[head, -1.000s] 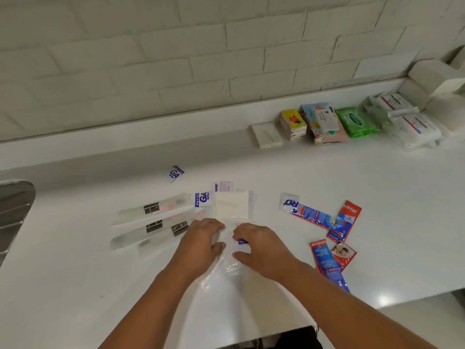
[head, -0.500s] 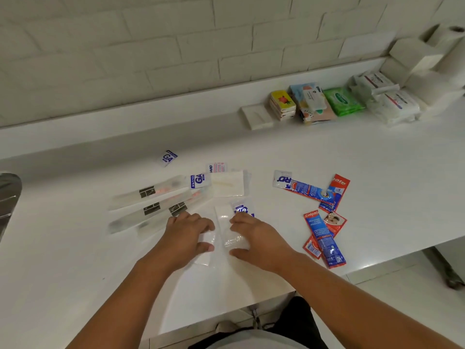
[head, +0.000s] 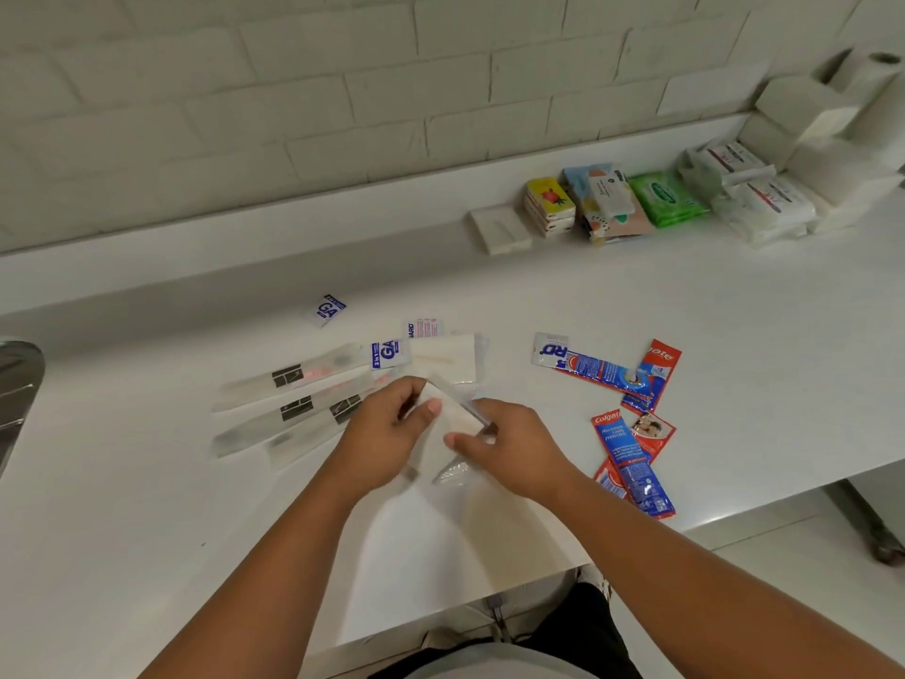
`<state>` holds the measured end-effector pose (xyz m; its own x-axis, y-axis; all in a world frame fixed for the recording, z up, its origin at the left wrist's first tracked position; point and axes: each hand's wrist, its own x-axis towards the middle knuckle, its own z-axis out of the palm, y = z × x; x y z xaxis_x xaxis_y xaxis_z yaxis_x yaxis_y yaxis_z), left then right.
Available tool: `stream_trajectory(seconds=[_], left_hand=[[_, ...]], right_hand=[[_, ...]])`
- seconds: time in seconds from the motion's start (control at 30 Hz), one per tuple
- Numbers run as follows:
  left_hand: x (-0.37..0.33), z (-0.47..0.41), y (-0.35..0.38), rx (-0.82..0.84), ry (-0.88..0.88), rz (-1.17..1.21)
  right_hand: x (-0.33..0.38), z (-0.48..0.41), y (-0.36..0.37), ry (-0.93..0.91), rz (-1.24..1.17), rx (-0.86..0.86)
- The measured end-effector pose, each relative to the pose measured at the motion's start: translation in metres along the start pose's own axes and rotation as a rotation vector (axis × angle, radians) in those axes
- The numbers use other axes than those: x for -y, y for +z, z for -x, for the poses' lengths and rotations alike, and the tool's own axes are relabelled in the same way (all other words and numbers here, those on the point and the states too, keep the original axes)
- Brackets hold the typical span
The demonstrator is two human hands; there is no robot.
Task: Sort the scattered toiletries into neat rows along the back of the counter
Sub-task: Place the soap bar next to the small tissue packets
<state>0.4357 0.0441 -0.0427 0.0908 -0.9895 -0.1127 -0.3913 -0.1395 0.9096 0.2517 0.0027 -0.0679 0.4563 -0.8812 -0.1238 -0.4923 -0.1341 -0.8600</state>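
Clear packets (head: pixel 453 423) pinched between left hand (head: pixel 387 436) and right hand (head: pixel 509 445)

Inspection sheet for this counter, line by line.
Surface: white counter, with toiletries scattered across the middle.
Job's things: clear packets held above the counter; toothbrush sleeves, GA sachets and toothpaste sachets lie loose; yellow boxes, wipes packs and tissue packs sit lined up at the back right.
Clutter: nothing seen.
Hands: left hand and right hand both pinch the clear packets.
Cables: nothing seen.
Surroundings: brick wall behind, sink at the left edge, paper rolls in the far right corner.
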Motion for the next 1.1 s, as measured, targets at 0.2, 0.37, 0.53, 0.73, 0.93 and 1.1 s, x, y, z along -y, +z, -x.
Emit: stream_trajectory(seconds=[0.2, 0.37, 0.53, 0.73, 0.93, 1.1], left_hand=[[-0.016, -0.017, 0.022, -0.194, -0.078, 0.231], [-0.029, -0.018, 0.047, -0.351, 0.088, -0.116], [-0.064, -0.034, 0.065, -0.157, 0.077, 0.048], [-0.084, -0.076, 0.08, -0.21, -0.028, 0.127], [-0.086, -0.12, 0.095, -0.24, -0.161, 0.14], [-0.089, -0.156, 0.099, -0.273, -0.234, 0.18]], right_hand=[[0.011, -0.008, -0.012, 0.028, -0.286, -0.157], [0.018, -0.021, -0.034, 0.148, -0.532, -0.218], [0.025, -0.033, -0.072, 0.186, -0.783, -0.012], [0.0, -0.062, -0.111, 0.143, -0.515, -0.164], [-0.02, -0.092, -0.156, 0.106, -0.355, -0.165], [-0.031, -0.129, -0.177, 0.055, -0.38, -0.209]])
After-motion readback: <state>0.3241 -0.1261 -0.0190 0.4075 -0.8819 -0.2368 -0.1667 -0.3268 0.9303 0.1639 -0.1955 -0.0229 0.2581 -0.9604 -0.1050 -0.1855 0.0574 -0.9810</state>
